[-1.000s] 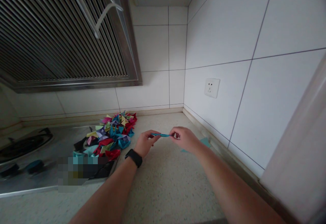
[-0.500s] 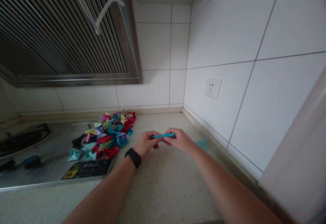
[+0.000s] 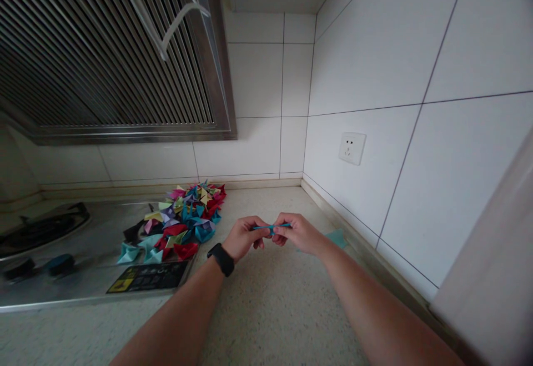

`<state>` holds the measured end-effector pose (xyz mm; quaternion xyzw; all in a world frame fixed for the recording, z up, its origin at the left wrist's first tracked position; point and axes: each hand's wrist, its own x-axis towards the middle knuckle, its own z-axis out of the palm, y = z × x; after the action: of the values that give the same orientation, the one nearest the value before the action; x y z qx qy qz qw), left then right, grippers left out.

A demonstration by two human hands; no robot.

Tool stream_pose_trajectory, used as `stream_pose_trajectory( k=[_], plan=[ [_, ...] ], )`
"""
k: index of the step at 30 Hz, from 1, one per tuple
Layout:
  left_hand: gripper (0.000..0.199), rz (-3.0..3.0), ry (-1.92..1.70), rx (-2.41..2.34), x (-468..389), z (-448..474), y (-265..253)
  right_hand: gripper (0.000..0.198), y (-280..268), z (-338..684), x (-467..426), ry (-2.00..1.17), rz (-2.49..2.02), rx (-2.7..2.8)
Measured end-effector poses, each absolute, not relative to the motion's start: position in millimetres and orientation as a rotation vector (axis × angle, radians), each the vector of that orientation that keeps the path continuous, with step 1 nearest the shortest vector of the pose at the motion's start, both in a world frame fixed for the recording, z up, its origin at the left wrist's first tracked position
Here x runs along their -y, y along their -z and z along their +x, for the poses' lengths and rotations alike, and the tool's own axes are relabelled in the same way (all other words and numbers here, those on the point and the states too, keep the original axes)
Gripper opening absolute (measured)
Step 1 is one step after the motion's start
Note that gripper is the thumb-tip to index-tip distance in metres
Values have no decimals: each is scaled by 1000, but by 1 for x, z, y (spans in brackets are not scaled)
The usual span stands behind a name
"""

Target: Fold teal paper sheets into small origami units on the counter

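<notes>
A small piece of folded blue paper (image 3: 272, 228) is held level between my two hands above the counter. My left hand (image 3: 245, 236), with a black watch on its wrist, pinches the left part between thumb and fingers. At the right part, my right hand (image 3: 297, 231) pinches it the same way, the fingertips of both hands nearly meeting at the middle. The paper shows almost edge-on as a thin strip, its ends partly covered by the fingers. A light teal sheet of paper (image 3: 336, 238) lies on the counter behind my right wrist.
Several colourful folded paper pieces (image 3: 183, 222) are heaped at the left, over the edge of the gas stove (image 3: 100, 277). A range hood (image 3: 125, 133) hangs above it. The tiled wall with a socket (image 3: 352, 148) bounds the speckled counter (image 3: 275, 310) on the right.
The blue paper has turned from a wider visible face to a thinner, edge-on strip. Both hands keep their pinch. The whole view has shifted slightly.
</notes>
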<state>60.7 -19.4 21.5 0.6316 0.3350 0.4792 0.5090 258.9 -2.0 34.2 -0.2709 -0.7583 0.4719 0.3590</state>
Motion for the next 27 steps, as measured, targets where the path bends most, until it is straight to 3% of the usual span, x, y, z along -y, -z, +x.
stream_pose_trajectory(
  k=[21,23,27],
  plan=[
    [33,1673,-1024,-852,15,51,-20,32,-31,260,2,-1289,-797,2007],
    [32,1740,-953,-901,10,47,-16,29,-28,261,0,-1175,-881,2092],
    [25,2057,-843,-1127,4,38,-10,21,-22,262,-5,-556,-1077,2367]
  ],
)
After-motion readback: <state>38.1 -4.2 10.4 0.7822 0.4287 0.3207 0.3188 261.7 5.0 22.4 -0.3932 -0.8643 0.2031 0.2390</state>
